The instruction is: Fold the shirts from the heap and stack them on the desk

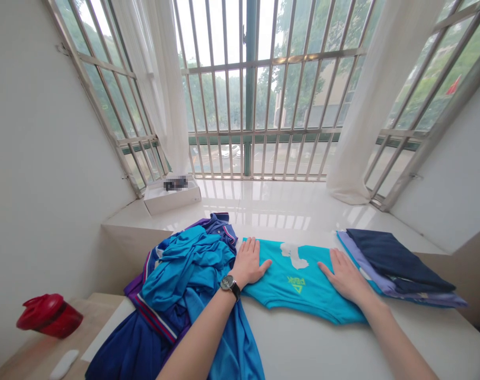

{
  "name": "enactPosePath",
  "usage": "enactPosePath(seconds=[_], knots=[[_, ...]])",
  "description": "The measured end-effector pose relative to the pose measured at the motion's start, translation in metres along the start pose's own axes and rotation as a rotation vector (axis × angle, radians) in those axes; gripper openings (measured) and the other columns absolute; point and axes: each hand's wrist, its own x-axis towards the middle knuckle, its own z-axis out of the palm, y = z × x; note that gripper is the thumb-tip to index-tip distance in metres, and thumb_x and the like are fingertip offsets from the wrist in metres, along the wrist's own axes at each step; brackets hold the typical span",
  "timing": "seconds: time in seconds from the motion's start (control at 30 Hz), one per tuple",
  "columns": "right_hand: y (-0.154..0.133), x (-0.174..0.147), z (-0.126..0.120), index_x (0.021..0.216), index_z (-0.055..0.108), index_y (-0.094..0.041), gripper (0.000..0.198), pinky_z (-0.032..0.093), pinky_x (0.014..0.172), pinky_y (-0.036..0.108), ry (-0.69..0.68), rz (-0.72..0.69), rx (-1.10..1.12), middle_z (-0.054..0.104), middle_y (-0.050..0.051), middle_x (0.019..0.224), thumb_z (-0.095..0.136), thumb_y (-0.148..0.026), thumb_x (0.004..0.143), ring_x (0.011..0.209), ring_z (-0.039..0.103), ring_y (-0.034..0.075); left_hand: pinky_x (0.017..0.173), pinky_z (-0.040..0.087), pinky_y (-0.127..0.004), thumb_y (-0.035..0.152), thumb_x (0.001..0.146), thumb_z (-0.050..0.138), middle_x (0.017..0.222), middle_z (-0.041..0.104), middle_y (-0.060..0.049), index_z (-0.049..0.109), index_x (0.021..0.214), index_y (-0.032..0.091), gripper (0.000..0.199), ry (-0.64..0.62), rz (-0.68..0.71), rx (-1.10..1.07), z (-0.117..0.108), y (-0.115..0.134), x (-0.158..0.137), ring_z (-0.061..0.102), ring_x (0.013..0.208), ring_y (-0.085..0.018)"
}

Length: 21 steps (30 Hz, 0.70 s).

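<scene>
A turquoise sports shirt (279, 295) with a white patch and a yellow-green logo lies flattened in a folded strip on the white surface. My left hand (250, 262), a watch (229, 285) on its wrist, rests flat on the shirt's left end, thumb spread. On the right end, my right hand (344, 277) lies flat too, its fingers stretched out. Neither hand grips the cloth. Left of my left hand is a rumpled heap of blue and purple clothes (184, 264). Just right of my right hand sits a stack of folded garments (398, 261), dark navy on top.
Behind the clothes runs a white windowsill (264, 206) below barred windows. A white box (172, 198) stands on it at the left, and a curtain (354, 132) hangs at the right. A red lidded cup (50, 315) and a small white object (65, 364) are at the lower left.
</scene>
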Motion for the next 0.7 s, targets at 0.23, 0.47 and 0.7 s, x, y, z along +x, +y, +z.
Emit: enactPosePath(seconds=[0.23,0.47,0.7], knots=[[0.0,-0.014,-0.001,0.147,0.033,0.003,0.093,0.019,0.122,0.042,-0.004,0.008,-0.033,0.033,0.022,0.156,0.022,-0.067,0.086,0.147,0.026,0.031,0.122,0.014,-0.047,0.069,0.094,0.022,0.162,0.016,-0.016,0.023,0.154,0.006,0.087,0.008,0.018,-0.008,0.0,0.001,-0.009,0.01,0.15,-0.03],[-0.003,-0.023,-0.009,0.148,0.032,0.004,0.094,0.019,0.122,0.043,-0.033,0.036,-0.036,0.031,0.021,0.157,0.023,-0.067,0.086,0.147,0.024,0.031,0.121,0.017,-0.042,0.063,0.097,0.025,0.159,0.025,-0.016,0.031,0.151,0.006,0.079,0.067,-0.001,-0.089,0.0,-0.004,-0.014,0.014,0.15,-0.028],[-0.004,-0.028,-0.013,0.15,0.029,0.003,0.092,0.018,0.122,0.044,-0.043,0.061,-0.024,0.029,0.02,0.158,0.023,-0.065,0.088,0.148,0.021,0.031,0.11,0.037,-0.045,0.041,0.098,0.038,0.146,0.043,-0.023,0.044,0.14,0.007,0.055,0.118,-0.149,0.035,-0.016,0.005,-0.028,0.04,0.137,-0.035]])
